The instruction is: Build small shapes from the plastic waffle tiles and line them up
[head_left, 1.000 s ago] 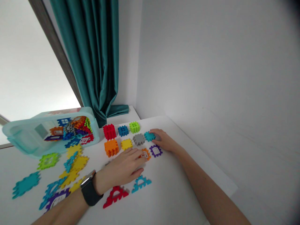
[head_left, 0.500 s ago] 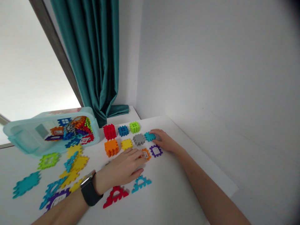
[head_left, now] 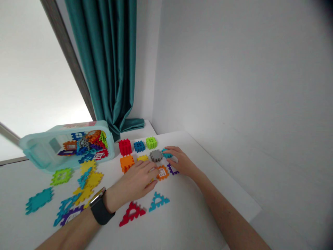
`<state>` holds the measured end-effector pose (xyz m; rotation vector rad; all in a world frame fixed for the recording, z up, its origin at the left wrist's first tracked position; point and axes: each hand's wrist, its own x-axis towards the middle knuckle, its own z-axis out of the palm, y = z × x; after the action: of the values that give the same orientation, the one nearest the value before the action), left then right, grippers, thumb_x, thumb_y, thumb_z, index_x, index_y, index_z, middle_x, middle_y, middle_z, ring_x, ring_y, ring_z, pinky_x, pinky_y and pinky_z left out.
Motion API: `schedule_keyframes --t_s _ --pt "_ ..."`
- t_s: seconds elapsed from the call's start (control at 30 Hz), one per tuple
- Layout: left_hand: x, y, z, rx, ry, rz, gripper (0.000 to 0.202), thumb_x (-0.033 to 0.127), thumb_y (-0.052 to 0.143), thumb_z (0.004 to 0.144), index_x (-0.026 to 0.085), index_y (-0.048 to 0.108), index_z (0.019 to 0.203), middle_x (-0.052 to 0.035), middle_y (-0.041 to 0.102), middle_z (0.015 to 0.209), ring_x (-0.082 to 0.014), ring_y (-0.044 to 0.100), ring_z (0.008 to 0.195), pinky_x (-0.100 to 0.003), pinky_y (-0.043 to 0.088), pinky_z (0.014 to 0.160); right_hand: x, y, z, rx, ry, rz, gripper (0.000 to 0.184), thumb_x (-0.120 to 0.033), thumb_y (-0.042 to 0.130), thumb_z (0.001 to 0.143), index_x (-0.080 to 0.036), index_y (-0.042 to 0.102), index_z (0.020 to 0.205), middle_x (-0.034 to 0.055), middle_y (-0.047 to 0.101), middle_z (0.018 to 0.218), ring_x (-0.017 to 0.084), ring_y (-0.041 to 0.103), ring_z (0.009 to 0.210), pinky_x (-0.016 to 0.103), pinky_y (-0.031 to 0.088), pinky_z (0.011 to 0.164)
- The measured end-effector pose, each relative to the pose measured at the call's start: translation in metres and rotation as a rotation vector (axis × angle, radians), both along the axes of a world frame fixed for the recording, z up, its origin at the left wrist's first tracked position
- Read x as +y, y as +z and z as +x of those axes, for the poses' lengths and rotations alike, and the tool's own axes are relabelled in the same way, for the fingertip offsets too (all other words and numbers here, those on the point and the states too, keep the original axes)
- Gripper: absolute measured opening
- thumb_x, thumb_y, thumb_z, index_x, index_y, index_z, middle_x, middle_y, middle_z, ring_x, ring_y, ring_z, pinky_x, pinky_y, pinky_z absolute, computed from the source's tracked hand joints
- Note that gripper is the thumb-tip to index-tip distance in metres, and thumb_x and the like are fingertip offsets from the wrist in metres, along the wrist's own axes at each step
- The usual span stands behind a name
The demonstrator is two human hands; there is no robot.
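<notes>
My left hand (head_left: 134, 180), with a black smartwatch (head_left: 100, 210) on its wrist, lies with its fingertips against an orange foam waffle block with a window (head_left: 162, 172). It partly covers a yellow block (head_left: 142, 158). My right hand (head_left: 182, 161) has its fingertips on a teal block (head_left: 166, 153) and hangs over a purple block (head_left: 173, 169). A grey gear-edged block (head_left: 156, 156) sits between my hands. Behind them stand a red cube (head_left: 125, 147), a blue block (head_left: 139, 146), a lime block (head_left: 151, 142) and an orange cube (head_left: 127, 163).
A tipped translucent aqua tub (head_left: 66, 147) full of colored pieces lies at the white table's (head_left: 203, 149) far left. Flat pieces spread before it, including a red triangle (head_left: 132, 213) and a teal triangle (head_left: 158, 202). Walls close the right side, and a teal curtain (head_left: 106, 59) hangs behind.
The whole view has shifted slightly. My left fingers have drawn back, showing more of the orange window block. My right hand now sits over the purple block.
</notes>
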<state>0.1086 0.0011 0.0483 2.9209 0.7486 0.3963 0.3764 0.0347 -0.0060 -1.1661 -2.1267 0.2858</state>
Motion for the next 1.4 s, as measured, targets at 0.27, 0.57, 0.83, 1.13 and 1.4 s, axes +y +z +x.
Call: schedule_keyframes --t_s 0.27,0.57,0.83,1.13,1.4 --pt "-0.004 0.017 -0.027 -0.02 0.03 0.044 0.018 0.026 0.054 0.097 0.023 0.061 0.113 -0.0081 0.063 0.113 -0.0253 0.06 0.107 -0.04 0.044 0.093 -0.02 0.022 -0.044 -0.061 0.08 0.055 0.03 -0.019 0.057 0.093 -0.027 0.065 0.12 0.0101 0.066 0.128 0.026 0.06 0.123 0.05 0.047 0.108" --pt "-0.023 0.032 -0.088 -0.006 0.147 0.1 0.022 0.025 0.055 0.096 0.024 0.06 0.118 -0.0074 0.064 0.115 -0.025 0.059 0.109 -0.039 0.045 0.094 -0.029 0.037 -0.11 -0.081 0.195 0.125 0.028 -0.02 0.054 0.095 -0.026 0.066 0.119 0.0107 0.068 0.124 0.026 0.062 0.118 0.05 0.048 0.106" --pt "-0.046 0.036 -0.16 -0.01 0.266 0.151 0.02 0.026 0.053 0.097 0.021 0.06 0.116 -0.008 0.063 0.109 -0.0243 0.061 0.103 -0.039 0.046 0.091 -0.036 0.05 -0.177 -0.122 0.312 0.09 0.026 -0.021 0.051 0.096 -0.025 0.067 0.117 0.0093 0.071 0.12 0.026 0.062 0.118 0.05 0.046 0.107" --pt "-0.07 0.026 -0.225 0.012 0.41 0.102 0.016 0.026 0.053 0.098 0.021 0.062 0.11 -0.007 0.065 0.106 -0.0233 0.062 0.099 -0.038 0.049 0.088 -0.059 0.05 -0.237 -0.222 0.396 -0.002 0.027 -0.019 0.054 0.094 -0.023 0.067 0.117 0.009 0.071 0.116 0.027 0.063 0.113 0.048 0.049 0.101" --pt "-0.073 -0.007 -0.251 -0.027 0.522 0.113 0.017 0.022 0.055 0.095 0.02 0.063 0.11 -0.008 0.066 0.109 -0.0227 0.063 0.104 -0.039 0.049 0.091 -0.083 0.036 -0.266 -0.256 0.405 -0.066 0.033 -0.021 0.057 0.095 -0.027 0.063 0.127 0.0086 0.064 0.134 0.028 0.057 0.126 0.048 0.046 0.109"
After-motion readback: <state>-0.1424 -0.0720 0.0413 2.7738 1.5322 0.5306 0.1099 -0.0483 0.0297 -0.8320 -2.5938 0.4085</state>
